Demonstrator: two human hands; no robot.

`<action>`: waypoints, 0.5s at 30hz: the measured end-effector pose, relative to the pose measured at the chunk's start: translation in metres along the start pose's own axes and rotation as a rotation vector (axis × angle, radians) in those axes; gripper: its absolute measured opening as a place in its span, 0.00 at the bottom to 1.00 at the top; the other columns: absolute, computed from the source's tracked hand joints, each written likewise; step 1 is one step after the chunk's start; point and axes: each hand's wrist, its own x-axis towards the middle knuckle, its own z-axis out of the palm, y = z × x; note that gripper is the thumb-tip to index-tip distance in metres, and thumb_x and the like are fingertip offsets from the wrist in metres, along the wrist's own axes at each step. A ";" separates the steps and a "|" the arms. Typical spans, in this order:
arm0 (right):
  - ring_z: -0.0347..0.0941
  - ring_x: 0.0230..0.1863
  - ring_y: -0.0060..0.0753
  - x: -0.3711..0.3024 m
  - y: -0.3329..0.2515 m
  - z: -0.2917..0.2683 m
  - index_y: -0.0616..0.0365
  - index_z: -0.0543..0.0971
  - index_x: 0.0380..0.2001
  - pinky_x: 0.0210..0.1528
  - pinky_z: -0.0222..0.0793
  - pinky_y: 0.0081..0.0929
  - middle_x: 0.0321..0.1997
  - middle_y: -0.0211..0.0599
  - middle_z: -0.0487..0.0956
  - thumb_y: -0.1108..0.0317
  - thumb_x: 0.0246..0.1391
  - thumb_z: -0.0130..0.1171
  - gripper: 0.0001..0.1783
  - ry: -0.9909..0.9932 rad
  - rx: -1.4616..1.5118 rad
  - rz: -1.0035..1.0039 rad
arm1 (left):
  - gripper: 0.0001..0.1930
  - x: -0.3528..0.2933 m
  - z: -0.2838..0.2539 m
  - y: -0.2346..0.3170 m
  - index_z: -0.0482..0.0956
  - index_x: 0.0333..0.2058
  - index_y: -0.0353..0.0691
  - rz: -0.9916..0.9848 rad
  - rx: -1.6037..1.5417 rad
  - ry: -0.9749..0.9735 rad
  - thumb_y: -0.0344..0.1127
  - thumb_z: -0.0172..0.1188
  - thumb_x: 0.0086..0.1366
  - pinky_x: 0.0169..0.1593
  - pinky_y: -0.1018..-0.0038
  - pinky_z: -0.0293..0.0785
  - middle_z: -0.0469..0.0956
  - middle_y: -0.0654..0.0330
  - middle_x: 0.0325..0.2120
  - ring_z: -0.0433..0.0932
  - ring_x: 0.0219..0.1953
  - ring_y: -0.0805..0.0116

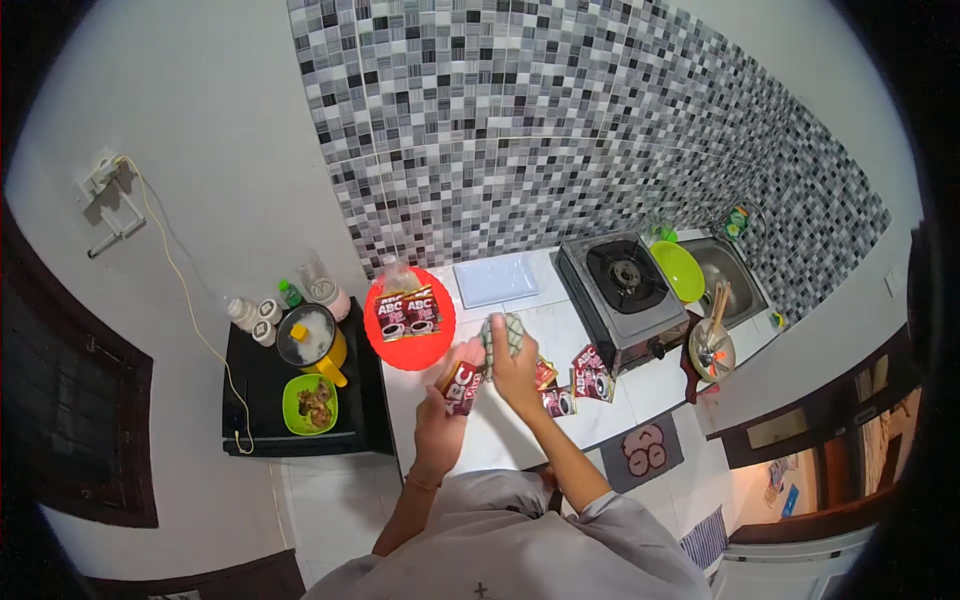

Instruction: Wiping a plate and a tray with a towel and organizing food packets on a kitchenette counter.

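Over the white counter (497, 440), my left hand (437, 432) grips a dark red coffee sachet (462, 388). My right hand (515, 375) is closed around a green-and-white checked cloth (515, 335), right beside the sachet; cloth and sachet look close together, but I cannot tell whether they touch. Left of my hands, several similar sachets (408, 312) lie on a round red plate (412, 357). More loose sachets (592, 385) are spread on the counter to the right of my right hand, one partly hidden behind it.
A pale blue tray (497, 280) lies at the back, left of a single-burner stove (625, 290). Farther right are a green plate (677, 270), a sink (735, 285) and a pot with utensils (712, 350). On a black table (262, 410) stand a yellow pot (328, 362) and a green bowl (291, 412) of food.
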 end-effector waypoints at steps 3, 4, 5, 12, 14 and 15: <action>0.67 0.22 0.14 0.005 0.003 -0.014 0.60 0.79 0.27 0.25 0.63 0.20 0.21 0.23 0.76 0.55 0.72 0.52 0.23 0.043 0.072 0.143 | 0.35 0.001 -0.010 0.009 0.68 0.62 0.28 0.054 -0.075 0.231 0.58 0.40 0.78 0.66 0.53 0.68 0.75 0.41 0.58 0.76 0.60 0.50; 0.68 0.22 0.15 0.008 0.001 -0.019 0.60 0.80 0.28 0.24 0.64 0.20 0.21 0.23 0.76 0.53 0.72 0.51 0.24 0.046 0.131 0.217 | 0.34 0.002 -0.014 0.010 0.72 0.57 0.28 0.058 -0.083 0.304 0.59 0.41 0.77 0.65 0.54 0.71 0.78 0.43 0.54 0.78 0.57 0.51; 0.69 0.21 0.15 0.009 -0.010 -0.024 0.60 0.80 0.28 0.24 0.64 0.21 0.21 0.24 0.76 0.52 0.73 0.50 0.25 0.050 0.185 0.288 | 0.33 0.002 -0.021 0.010 0.76 0.53 0.29 0.060 -0.095 0.376 0.59 0.42 0.77 0.63 0.54 0.73 0.81 0.45 0.50 0.81 0.54 0.53; 0.78 0.48 0.29 -0.054 -0.043 0.003 0.65 0.78 0.52 0.52 0.73 0.29 0.49 0.39 0.79 0.54 0.70 0.54 0.23 -0.298 0.312 0.141 | 0.40 0.024 -0.011 -0.004 0.72 0.56 0.25 0.141 -0.088 0.311 0.64 0.35 0.77 0.74 0.60 0.55 0.65 0.41 0.66 0.60 0.72 0.55; 0.71 0.62 0.39 -0.075 -0.058 0.020 0.66 0.73 0.60 0.65 0.64 0.38 0.66 0.47 0.69 0.55 0.69 0.55 0.26 -0.439 0.330 0.017 | 0.40 0.041 -0.050 -0.014 0.66 0.63 0.31 0.156 -0.223 0.087 0.66 0.35 0.75 0.76 0.51 0.46 0.49 0.43 0.74 0.45 0.77 0.53; 0.65 0.70 0.44 -0.084 -0.077 0.026 0.66 0.69 0.64 0.71 0.58 0.41 0.74 0.50 0.61 0.56 0.68 0.55 0.30 -0.468 0.382 0.026 | 0.40 0.048 -0.064 -0.017 0.64 0.66 0.35 0.175 -0.281 -0.019 0.67 0.35 0.75 0.75 0.47 0.44 0.46 0.43 0.75 0.42 0.78 0.52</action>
